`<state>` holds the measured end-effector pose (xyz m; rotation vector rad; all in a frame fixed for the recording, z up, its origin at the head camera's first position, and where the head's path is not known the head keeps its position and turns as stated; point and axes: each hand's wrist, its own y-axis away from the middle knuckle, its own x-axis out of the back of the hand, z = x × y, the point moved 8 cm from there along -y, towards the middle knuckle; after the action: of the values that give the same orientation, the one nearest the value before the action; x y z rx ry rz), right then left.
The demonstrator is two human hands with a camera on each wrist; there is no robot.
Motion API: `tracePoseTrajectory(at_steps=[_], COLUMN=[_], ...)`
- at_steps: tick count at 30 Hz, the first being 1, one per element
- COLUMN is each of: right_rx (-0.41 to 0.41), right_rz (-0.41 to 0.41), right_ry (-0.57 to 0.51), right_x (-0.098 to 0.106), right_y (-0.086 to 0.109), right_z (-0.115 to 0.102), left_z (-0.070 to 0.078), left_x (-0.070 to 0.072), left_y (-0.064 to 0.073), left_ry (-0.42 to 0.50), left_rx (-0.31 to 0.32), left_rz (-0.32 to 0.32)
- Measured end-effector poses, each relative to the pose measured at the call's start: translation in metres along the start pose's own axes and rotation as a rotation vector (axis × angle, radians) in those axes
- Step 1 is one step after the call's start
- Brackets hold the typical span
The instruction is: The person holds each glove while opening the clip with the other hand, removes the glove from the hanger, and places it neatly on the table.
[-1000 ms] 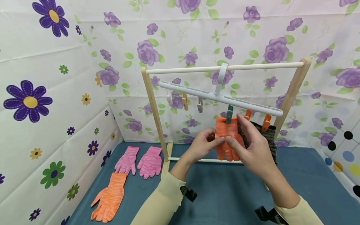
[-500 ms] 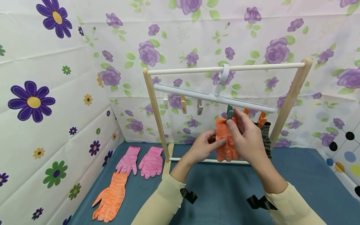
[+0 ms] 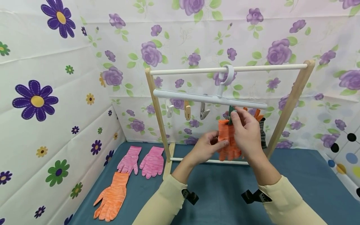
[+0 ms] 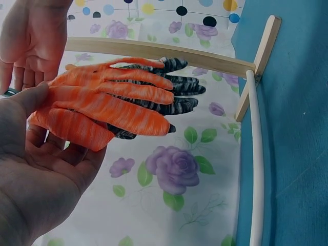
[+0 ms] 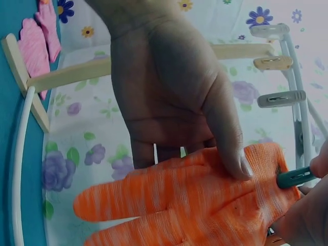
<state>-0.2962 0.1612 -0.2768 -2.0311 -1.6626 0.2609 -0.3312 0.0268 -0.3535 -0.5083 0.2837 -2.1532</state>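
Observation:
An orange knit glove (image 3: 225,130) hangs fingers-down from a green clothespin (image 5: 294,178) under the white hanger (image 3: 194,97). My left hand (image 3: 203,148) pinches the glove's side, its thumb across the front and the other fingers behind. Higher up, my right hand (image 3: 248,134) pinches the green clothespin between thumb and fingers at the cuff. Behind the right hand, a black-grey glove (image 4: 182,88) hangs near orange clothespins (image 3: 258,115), mostly hidden in the head view.
The hanger hooks over the top rod of a wooden rack (image 3: 191,71). White, yellow (image 3: 187,111) and grey (image 3: 204,111) clothespins hang on its left half. Two pink gloves (image 3: 152,163) and another orange glove (image 3: 112,197) lie on the blue cloth at left.
My right hand has moved from the orange glove's lower part up to the green clothespin. The hanger has swung, its right end shifting left and upward. My left hand keeps its hold.

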Motion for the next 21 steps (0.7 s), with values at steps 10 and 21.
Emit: tracePoseTrajectory(at_steps=[10, 21], right_rx=[0.018, 0.119], right_rz=[0.059, 0.124], right_ry=[-0.057, -0.118], right_x=[0.0048, 0.0083], right_y=[-0.0025, -0.0032], right_z=[0.0012, -0.0014], left_z=[-0.0032, -0.0049], left_x=[0.0022, 0.0088], left_y=[0.0014, 0.0029], left_ry=[0.016, 0.030], left_rx=[0.017, 0.047], left_rz=[0.021, 0.127])
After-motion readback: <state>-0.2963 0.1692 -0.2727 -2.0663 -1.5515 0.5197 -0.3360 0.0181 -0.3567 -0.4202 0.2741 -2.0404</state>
